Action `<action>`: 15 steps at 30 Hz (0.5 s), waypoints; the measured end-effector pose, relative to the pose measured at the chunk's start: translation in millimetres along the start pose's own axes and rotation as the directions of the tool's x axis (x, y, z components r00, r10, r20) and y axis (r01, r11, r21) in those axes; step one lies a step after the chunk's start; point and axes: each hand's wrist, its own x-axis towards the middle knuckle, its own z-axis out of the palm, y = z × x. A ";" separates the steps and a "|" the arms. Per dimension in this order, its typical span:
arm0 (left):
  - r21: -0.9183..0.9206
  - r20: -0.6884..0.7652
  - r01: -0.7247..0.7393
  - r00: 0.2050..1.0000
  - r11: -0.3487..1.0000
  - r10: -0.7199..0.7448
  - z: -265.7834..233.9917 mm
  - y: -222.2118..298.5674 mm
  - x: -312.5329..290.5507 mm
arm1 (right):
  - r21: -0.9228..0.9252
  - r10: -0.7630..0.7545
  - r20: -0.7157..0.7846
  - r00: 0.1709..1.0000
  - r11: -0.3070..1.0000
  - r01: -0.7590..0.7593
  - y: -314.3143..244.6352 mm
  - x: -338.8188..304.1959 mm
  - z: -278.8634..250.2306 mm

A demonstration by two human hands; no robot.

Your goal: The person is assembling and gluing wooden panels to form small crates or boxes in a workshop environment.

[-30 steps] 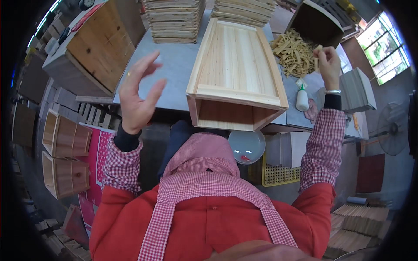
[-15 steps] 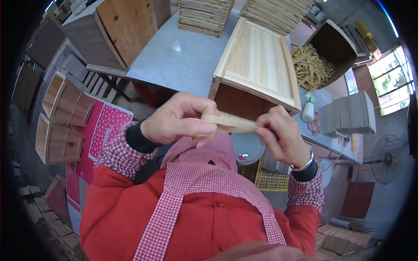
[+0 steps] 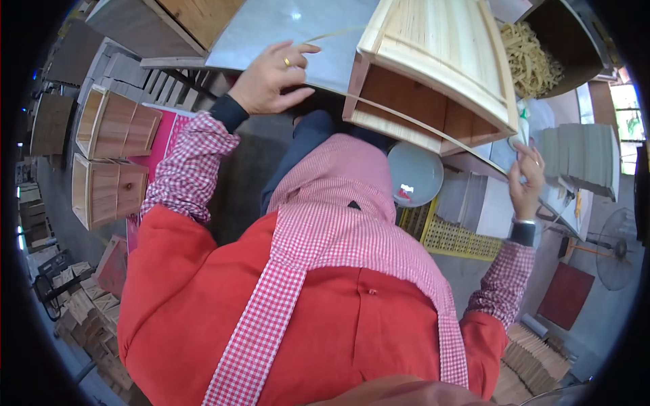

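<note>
A pale yellow rubber band (image 3: 413, 120) is stretched long between my two hands, across the open front of a light wooden box (image 3: 440, 61). My left hand (image 3: 271, 78), a ring on one finger, is left of the box with the band hooked on its partly spread fingers. One strand runs from those fingers to the box's far left side; the other passes before the opening. Beside the box's right corner, my right hand (image 3: 527, 176) holds the other end with bent fingers. The band's course behind the box is hidden.
A brown bin (image 3: 572, 47) of loose pale bands (image 3: 531, 61) stands beyond the box. Stacked grey boards (image 3: 579, 159) are at right. Two wooden buckets (image 3: 112, 193) stand at left. A pale round stool-like top (image 3: 414, 172) lies below the box.
My hands have moved apart, left hand up and left, right hand out to the right, stretching the rubber band by the box. The box appears higher and tilted in view.
</note>
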 end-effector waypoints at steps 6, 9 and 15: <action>0.268 0.217 0.021 0.973 0.963 -0.081 81.9 14.3 -40.3 | -0.132 -0.222 0.071 0.972 0.964 0.230 1.7 -16.6 76.0; 0.320 0.260 0.028 0.959 0.947 -0.116 101.3 13.8 -46.3 | -0.198 -0.231 0.125 0.965 0.947 0.252 6.9 -26.4 104.3; 0.371 0.335 0.002 0.932 0.929 -0.136 97.4 18.0 -53.8 | -0.279 -0.244 0.149 0.958 0.919 0.277 -7.5 -22.0 108.2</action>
